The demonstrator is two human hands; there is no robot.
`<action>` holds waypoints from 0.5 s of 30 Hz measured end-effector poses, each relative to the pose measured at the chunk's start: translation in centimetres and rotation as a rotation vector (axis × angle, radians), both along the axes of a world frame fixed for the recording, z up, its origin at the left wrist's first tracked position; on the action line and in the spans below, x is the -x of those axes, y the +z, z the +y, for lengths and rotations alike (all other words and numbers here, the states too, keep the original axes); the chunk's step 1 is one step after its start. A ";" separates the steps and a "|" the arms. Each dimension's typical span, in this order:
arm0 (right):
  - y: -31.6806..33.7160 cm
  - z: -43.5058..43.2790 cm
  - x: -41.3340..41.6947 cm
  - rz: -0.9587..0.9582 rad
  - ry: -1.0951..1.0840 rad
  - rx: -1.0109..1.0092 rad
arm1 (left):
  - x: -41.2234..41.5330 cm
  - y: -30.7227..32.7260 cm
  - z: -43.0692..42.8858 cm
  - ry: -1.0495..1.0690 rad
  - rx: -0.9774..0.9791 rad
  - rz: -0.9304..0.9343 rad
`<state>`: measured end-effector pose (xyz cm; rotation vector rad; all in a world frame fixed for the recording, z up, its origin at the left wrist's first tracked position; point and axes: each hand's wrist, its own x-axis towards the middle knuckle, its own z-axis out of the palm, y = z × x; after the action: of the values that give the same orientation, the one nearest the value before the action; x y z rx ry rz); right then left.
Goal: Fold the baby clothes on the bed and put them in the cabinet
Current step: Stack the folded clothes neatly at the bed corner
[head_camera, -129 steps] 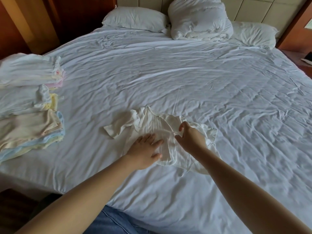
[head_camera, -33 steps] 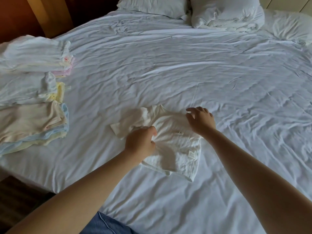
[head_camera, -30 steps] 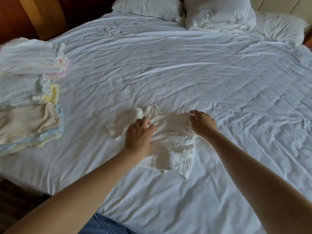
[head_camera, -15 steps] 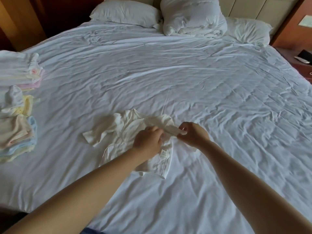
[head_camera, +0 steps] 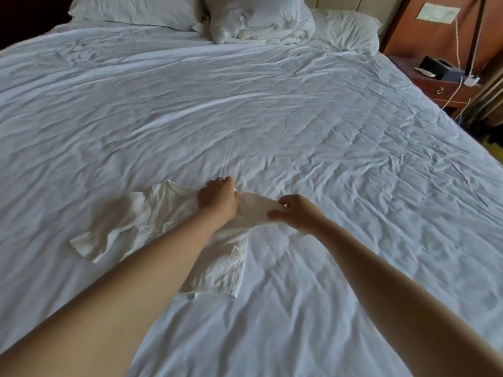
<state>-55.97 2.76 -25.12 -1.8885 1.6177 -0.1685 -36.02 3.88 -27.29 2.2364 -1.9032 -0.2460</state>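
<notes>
A small white baby shirt (head_camera: 152,227) lies partly folded on the white bed sheet (head_camera: 272,118), a care label showing near its lower right edge. My left hand (head_camera: 216,200) presses down on the shirt's upper middle with fingers curled. My right hand (head_camera: 295,213) pinches the end of the shirt's right sleeve (head_camera: 255,208), which is stretched out between the two hands. The left sleeve lies spread flat at the lower left. The stacks of folded clothes are out of view.
Pillows (head_camera: 136,8) and a bunched duvet (head_camera: 258,20) sit at the head of the bed. A wooden nightstand (head_camera: 441,83) with a dark box and white cables stands at the far right.
The view has swung right, so the folded stacks at the left have left the frame. My right hand has drawn the right sleeve outward while the left hand holds the shirt down.
</notes>
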 end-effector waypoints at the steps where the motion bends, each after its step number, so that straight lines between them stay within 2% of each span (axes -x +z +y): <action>1: -0.1 0.0 0.2 0.001 -0.021 -0.009 | 0.0 -0.2 -0.3 0.003 0.005 0.022; 5: -0.2 -0.3 0.1 -0.008 -0.106 0.014 | -0.2 -0.6 -1.2 0.019 0.034 0.218; 10: 0.1 -0.8 -0.3 -0.193 -0.202 0.038 | -0.7 -0.5 -2.2 0.182 0.084 0.637; 13: -0.2 -1.0 -0.1 -0.242 -0.274 0.023 | -1.2 -0.7 -2.5 0.254 0.152 0.739; 15: -0.2 -1.1 0.5 -0.177 -0.275 0.017 | -1.3 -0.9 -2.7 0.277 0.190 0.739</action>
<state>-56.43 1.67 -25.34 -1.6060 1.7496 -0.4535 -34.72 1.22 -28.16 1.8748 -1.1672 -0.6963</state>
